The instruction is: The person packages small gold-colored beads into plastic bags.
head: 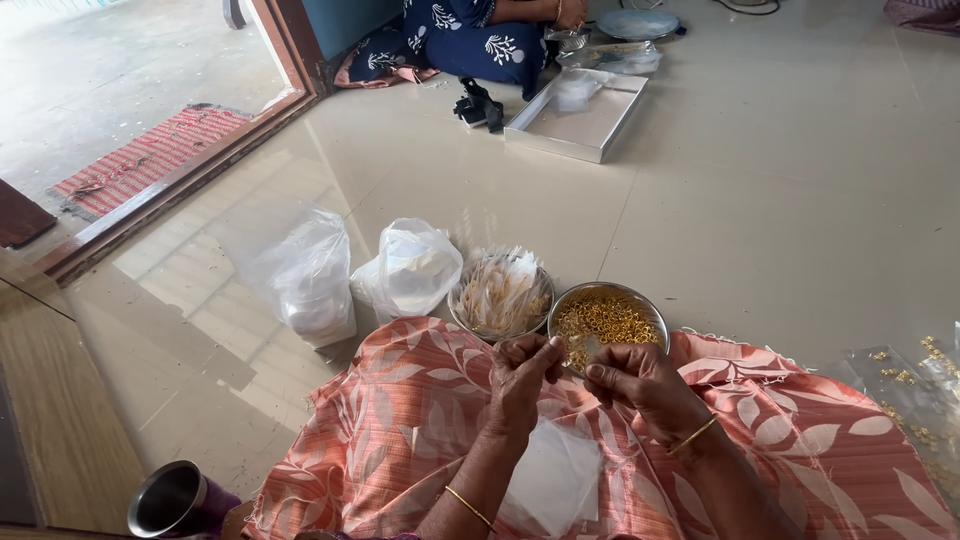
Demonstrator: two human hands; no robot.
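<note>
At the far left we see a red striped mat (140, 160) lying outside the wooden door sill (180, 185), and low in the corner a steel tumbler (172, 500) standing on the tiled floor (760, 220). Moving right, two white plastic bags (315, 275) sit side by side on the tiles, the second just beside a steel bowl of pale strips (500, 293) (thin and cream-coloured, fanned outward). Touching that bowl is a steel bowl of small gold rings (608, 318).

In front of both bowls, over an orange leaf-print cloth (400, 420) that covers the lap, we find the left hand (520, 375) with its fingertips pressed together, pinching a small piece (572, 358) too tiny for us to make out. The right hand (640, 385) meets it, thumb and forefinger closed on the same small piece, so both hands join just at the near rim of the ring bowl. A white plastic sheet (555, 475) lies on the cloth below the wrists.

Farther back, a shallow white tray (578, 120) rests on the floor near a seated person in blue patterned clothing (460, 40). At the right edge, a clear plastic sheet with scattered gold bits (915, 395) lies on the tiles.
</note>
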